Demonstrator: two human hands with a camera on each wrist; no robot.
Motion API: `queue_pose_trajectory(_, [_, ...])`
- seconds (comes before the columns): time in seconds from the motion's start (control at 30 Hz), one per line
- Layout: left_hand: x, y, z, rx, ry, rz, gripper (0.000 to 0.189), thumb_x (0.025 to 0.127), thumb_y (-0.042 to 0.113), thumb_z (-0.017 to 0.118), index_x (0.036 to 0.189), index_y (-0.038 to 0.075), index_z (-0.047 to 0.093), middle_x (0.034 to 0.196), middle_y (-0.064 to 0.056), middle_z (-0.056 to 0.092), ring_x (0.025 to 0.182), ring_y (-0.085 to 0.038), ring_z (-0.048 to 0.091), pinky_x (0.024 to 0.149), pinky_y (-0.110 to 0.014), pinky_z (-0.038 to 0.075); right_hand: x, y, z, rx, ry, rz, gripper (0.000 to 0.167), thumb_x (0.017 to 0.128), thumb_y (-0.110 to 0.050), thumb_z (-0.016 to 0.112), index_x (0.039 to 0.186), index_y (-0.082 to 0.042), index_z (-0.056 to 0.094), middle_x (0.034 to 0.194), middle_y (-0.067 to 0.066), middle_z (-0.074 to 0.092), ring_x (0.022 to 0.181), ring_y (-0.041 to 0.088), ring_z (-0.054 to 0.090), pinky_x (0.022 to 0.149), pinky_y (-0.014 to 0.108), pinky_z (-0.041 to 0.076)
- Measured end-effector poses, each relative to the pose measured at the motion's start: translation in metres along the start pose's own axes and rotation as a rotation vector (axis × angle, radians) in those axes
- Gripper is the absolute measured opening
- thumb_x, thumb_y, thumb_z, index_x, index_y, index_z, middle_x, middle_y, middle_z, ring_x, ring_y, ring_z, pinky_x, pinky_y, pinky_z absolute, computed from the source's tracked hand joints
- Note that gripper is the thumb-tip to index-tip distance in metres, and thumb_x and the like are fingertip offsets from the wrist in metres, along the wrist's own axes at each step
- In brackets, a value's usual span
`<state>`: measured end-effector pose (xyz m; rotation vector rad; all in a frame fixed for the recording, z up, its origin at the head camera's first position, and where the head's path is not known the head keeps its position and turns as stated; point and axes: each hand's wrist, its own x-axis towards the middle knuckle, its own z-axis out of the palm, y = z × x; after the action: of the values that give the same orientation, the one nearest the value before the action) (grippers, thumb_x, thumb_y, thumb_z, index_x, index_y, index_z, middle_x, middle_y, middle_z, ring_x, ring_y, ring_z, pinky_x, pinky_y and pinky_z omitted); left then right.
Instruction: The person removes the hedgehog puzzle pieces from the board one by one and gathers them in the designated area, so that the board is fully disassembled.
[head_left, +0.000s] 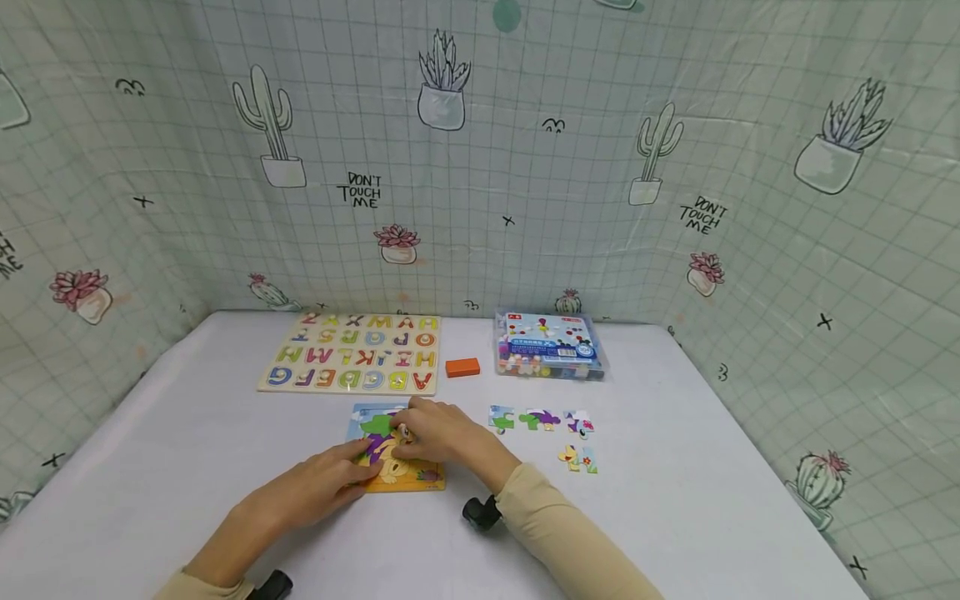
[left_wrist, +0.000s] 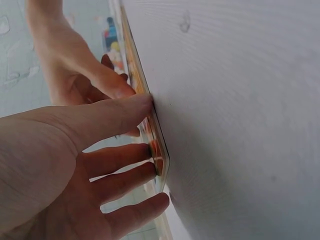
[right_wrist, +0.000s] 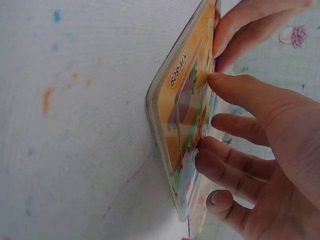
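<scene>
A jigsaw puzzle board (head_left: 433,482) with a cartoon picture in yellow, purple and green lies flat on the white table. My left hand (head_left: 330,483) rests at its left side, and its thumb (left_wrist: 135,107) touches the near border in the left wrist view. Over the board's upper right part, my right hand (head_left: 438,429) bends down with spread fingers and thumb. Its fingertips (right_wrist: 204,160) meet the picture in the right wrist view. Part of the picture is hidden under both hands. Several loose puzzle pieces (head_left: 540,419) lie to the right.
Behind the puzzle lies a wooden alphabet board (head_left: 390,350) with coloured letters. An orange block (head_left: 462,367) sits beside it, then a clear plastic box (head_left: 551,346) with a blue label. A patterned curtain (head_left: 480,167) encloses the back and sides.
</scene>
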<state>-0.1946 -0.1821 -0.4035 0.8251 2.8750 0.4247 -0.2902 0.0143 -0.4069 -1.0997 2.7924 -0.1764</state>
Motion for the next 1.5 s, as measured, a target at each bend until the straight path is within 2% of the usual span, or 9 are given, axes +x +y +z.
queue_pose_trajectory(0.27, [0.002, 0.001, -0.003, -0.016, -0.007, -0.021, 0.036, 0.091, 0.013, 0.068, 0.127, 0.008, 0.066, 0.144, -0.029, 0.047, 0.131, -0.046, 0.049, 0.102, -0.059, 0.046, 0.001, 0.003, -0.005, 0.057, -0.018, -0.008, 0.049, 0.089, -0.046, 0.069, 0.134, -0.029, 0.06, 0.112, -0.001, 0.057, 0.083, 0.01, 0.051, 0.07, 0.024, 0.045])
queue_pose_trajectory(0.53, [0.001, -0.002, 0.002, -0.023, -0.001, -0.016, 0.034, 0.091, 0.014, 0.068, 0.125, 0.011, 0.068, 0.144, -0.028, 0.048, 0.13, -0.046, 0.05, 0.1, -0.059, 0.047, 0.0, 0.002, -0.008, 0.09, -0.057, -0.024, 0.053, 0.085, -0.036, 0.075, 0.135, -0.032, 0.06, 0.102, -0.003, 0.049, 0.08, 0.009, 0.046, 0.061, 0.019, 0.037])
queue_pose_trajectory(1.13, [0.001, 0.0, 0.002, -0.03, 0.001, -0.032, 0.035, 0.091, 0.013, 0.068, 0.126, 0.01, 0.067, 0.145, -0.028, 0.047, 0.131, -0.046, 0.048, 0.1, -0.06, 0.047, -0.002, 0.002, -0.007, 0.049, -0.016, -0.023, 0.053, 0.082, -0.038, 0.078, 0.133, -0.032, 0.061, 0.107, -0.002, 0.05, 0.078, 0.009, 0.049, 0.063, 0.02, 0.041])
queue_pose_trajectory(1.3, [0.001, 0.0, 0.003, -0.025, -0.003, -0.042, 0.036, 0.091, 0.014, 0.068, 0.127, 0.01, 0.067, 0.145, -0.028, 0.047, 0.132, -0.045, 0.048, 0.101, -0.06, 0.046, -0.008, 0.009, -0.009, 0.06, 0.016, -0.013, 0.054, 0.082, -0.038, 0.076, 0.133, -0.033, 0.06, 0.114, -0.001, 0.052, 0.081, 0.009, 0.05, 0.066, 0.022, 0.043])
queue_pose_trajectory(1.5, [0.0, 0.0, 0.002, -0.012, 0.017, -0.039, 0.035, 0.091, 0.013, 0.068, 0.126, 0.009, 0.067, 0.145, -0.027, 0.047, 0.132, -0.045, 0.049, 0.101, -0.059, 0.047, -0.023, 0.024, -0.013, 0.087, 0.034, -0.017, 0.054, 0.08, -0.033, 0.076, 0.132, -0.032, 0.061, 0.111, -0.001, 0.053, 0.083, 0.01, 0.05, 0.066, 0.022, 0.043])
